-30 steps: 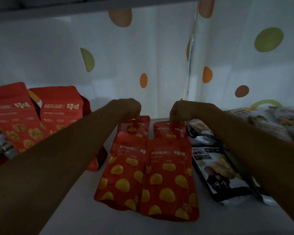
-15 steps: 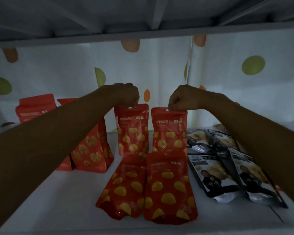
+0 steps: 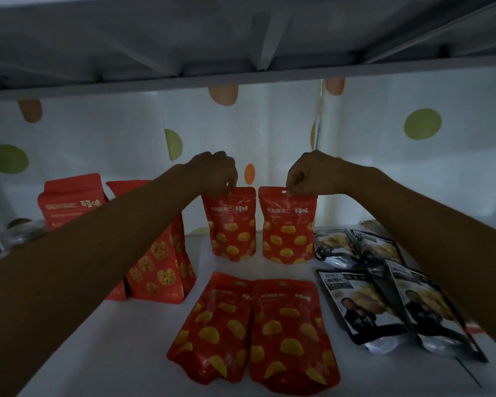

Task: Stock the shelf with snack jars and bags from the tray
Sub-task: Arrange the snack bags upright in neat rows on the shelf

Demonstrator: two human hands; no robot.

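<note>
Placing step: left hand [image 3: 216,173] pinches the top of one red pouch [image 3: 232,224], right hand [image 3: 308,174] pinches another [image 3: 288,227], both upright at the shelf [image 3: 103,339] back, behind two flat pouches [image 3: 252,333]. Next, probably: let go without tipping them. Tray out of view; dim light blurs labels and the jar [image 3: 20,233] at left.

Left hand [image 3: 216,172], right hand [image 3: 311,173]: fingers [image 3: 294,187] seemingly pinched.

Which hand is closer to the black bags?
Right. The right hand holds a red pouch just left of the black bags; the left hand holds another pouch farther left.
</note>
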